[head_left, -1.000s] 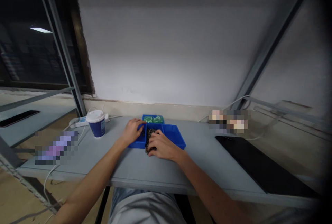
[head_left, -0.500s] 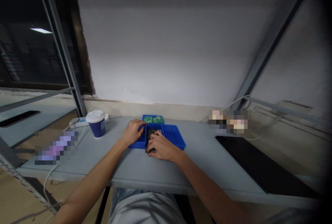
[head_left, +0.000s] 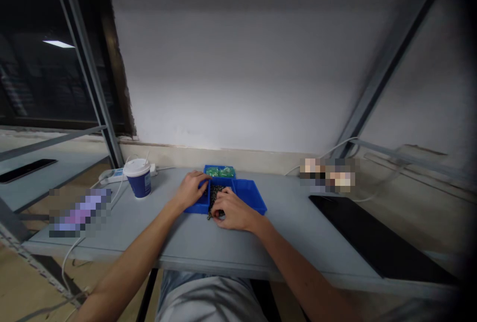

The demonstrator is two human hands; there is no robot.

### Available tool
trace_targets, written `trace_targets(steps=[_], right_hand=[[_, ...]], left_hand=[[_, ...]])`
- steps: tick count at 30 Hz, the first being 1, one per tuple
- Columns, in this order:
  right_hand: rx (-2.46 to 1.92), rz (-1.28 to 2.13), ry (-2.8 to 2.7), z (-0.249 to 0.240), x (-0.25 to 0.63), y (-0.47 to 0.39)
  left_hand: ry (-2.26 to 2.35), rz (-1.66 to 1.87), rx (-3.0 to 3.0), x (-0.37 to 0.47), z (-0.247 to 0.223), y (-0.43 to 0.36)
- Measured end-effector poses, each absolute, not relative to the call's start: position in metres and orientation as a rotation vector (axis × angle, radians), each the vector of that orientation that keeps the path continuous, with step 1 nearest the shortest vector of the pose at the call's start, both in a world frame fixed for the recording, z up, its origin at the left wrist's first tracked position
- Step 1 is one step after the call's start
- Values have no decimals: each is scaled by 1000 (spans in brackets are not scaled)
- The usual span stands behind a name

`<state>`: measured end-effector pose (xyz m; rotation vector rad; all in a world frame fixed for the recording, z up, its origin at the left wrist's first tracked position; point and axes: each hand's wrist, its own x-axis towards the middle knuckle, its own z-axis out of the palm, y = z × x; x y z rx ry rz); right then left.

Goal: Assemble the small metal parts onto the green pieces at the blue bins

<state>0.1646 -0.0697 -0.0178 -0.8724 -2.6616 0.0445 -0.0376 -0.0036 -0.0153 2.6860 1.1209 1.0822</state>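
My left hand [head_left: 192,190] lies over the left blue bin [head_left: 197,208], its bent fingers apart and reaching over the inside; the fingertips are partly hidden. The middle bin holds a heap of small dark metal parts [head_left: 215,192], too small to name. My right hand [head_left: 233,211] is at the front of that bin, thumb and forefinger closed in a pinch. A small shiny metal part [head_left: 209,217] shows at those fingertips. To the right, joined to the others, is a blue bin [head_left: 249,197] with a bare floor.
Behind the bins stands a blue box with green packets [head_left: 219,172]. A lidded paper cup [head_left: 138,179] and power strip [head_left: 112,176] are at left, near a blurred purple item [head_left: 84,210] and cables. A black panel [head_left: 372,237] lies on the right of the grey table [head_left: 208,250].
My right thumb and forefinger have drawn together into a rounder pinch, at the front of the middle bin. My left hand has stayed where it was.
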Motion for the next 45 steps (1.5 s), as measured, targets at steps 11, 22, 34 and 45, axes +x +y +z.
trace_targets(steps=[11,22,34,45], right_hand=[[-968,-130,-2352,-12,173,-61],[-1046,-226,-2100,-13,178,-57],[-1006,-173,-2078,-12,175,-59],[-977,-136,-2077,-13,172,-60]], left_hand=[[813,1050,2791,-36,-10,-10],[769,953,2786,-35,-10,-12],[721,925,2841,-34,-9,-13],[760,948,2829,-33,-11,-14]])
